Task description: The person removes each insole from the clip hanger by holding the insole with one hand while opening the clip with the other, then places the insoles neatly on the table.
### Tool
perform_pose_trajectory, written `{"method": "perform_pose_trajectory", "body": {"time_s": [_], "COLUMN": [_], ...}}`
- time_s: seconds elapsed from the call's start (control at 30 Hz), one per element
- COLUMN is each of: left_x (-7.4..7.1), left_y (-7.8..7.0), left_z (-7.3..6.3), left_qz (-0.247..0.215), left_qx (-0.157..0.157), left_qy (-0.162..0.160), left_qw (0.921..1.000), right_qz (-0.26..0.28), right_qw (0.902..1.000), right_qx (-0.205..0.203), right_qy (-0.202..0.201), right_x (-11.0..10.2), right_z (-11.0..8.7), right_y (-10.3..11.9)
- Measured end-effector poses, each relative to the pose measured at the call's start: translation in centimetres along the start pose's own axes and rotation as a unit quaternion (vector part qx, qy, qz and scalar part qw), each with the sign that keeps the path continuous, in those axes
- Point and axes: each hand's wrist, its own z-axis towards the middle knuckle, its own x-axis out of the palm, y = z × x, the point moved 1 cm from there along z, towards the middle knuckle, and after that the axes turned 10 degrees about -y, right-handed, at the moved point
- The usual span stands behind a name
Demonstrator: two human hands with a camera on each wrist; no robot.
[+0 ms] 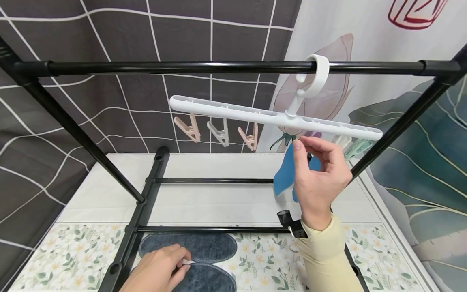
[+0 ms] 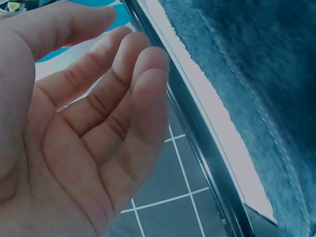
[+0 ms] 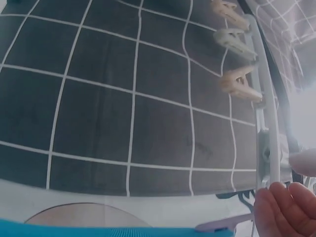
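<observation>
Under the white clip hanger (image 1: 271, 117), my right hand (image 1: 322, 174) pinches the upper end of a blue flat piece (image 1: 283, 172) with thumb and fingertips; a clip there may be hidden by the fingers. More blue shows behind the hand. In the right wrist view, the fingertips (image 3: 280, 195) are beside the hanger bar, and a blue edge (image 3: 98, 231) crosses the bottom. My left hand (image 1: 160, 267) is low, beside two dark blue-grey fuzzy insoles (image 1: 193, 246). Its fingers (image 2: 94, 103) are loosely bent, with a gap to the thumb and nothing visibly held.
The hanger hooks over a black rack bar (image 1: 182, 68). Pink and grey clips (image 1: 219, 133) hang from its left half, white and green clips (image 1: 357, 148) from its right end. A lower bar (image 1: 215, 181) crosses above the floral cloth (image 1: 262, 265). Grid-patterned fabric (image 1: 182, 40) hangs behind.
</observation>
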Motion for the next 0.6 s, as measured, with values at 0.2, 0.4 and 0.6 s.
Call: {"method": "perform_pose_trajectory", "body": {"time_s": [0.2,0.4,0.6], "left_x": [0.0,-0.2,-0.5], "left_y": [-1.1,-2.4,-3.3], "left_z": [1.2,2.9,4.4], "left_qz": [0.021,0.044,0.062], "left_qx": [0.029,0.041,0.042], "left_qy": [-0.078,-0.130,-0.159], "left_qw": [0.9963,0.9897,0.9845], "right_qz": [-0.025,-0.061,-0.083], "right_qw": [0.9995,0.9975,0.9950], "right_qx": [0.002,0.023,0.043], "right_qy": [-0.019,-0.026,-0.034], "right_x": [-0.5,-1.2,-1.7], "right_z": [0.2,0.4,0.5], "right_y": [-0.3,-0.9,-1.6]}}
